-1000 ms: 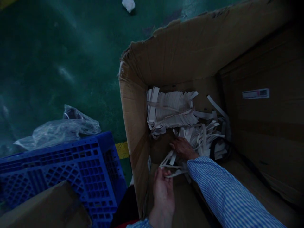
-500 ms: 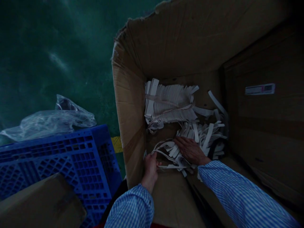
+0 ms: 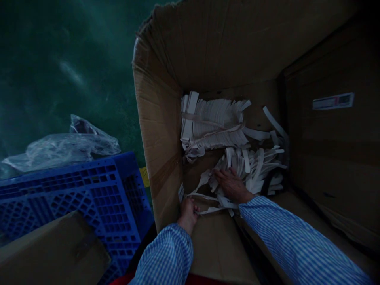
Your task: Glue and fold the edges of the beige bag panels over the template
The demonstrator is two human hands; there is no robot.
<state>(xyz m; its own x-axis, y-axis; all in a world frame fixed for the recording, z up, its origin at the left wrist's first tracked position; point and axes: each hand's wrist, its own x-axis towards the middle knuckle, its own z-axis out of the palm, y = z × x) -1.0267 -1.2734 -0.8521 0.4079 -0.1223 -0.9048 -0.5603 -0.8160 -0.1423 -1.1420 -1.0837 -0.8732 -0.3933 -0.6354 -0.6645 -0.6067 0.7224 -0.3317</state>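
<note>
Inside a deep cardboard box (image 3: 160,130), my left hand (image 3: 188,211) is closed on the ends of pale, thin strips (image 3: 204,196), close to the box's near left wall. These strips stretch taut toward a loose heap of white strips (image 3: 255,170). Pressed flat on the left side of that heap is my right hand (image 3: 233,184), its fingers apart. Behind both hands lies a neater bundle of white strips (image 3: 216,122), packed side by side with bands across it. The exact material of the strips is hard to make out in the dim light.
Left of the box are a blue plastic pallet (image 3: 118,198), a clear plastic bag (image 3: 68,146) and a smaller cardboard box (image 3: 56,249). A printed label (image 3: 334,101) is on the right inner wall. Green floor (image 3: 74,51) shows beyond.
The strips in my left hand have drawn tighter and flatter, after bowing in a loop. My right hand has shifted slightly left, its fingers more spread. The view has moved slightly.
</note>
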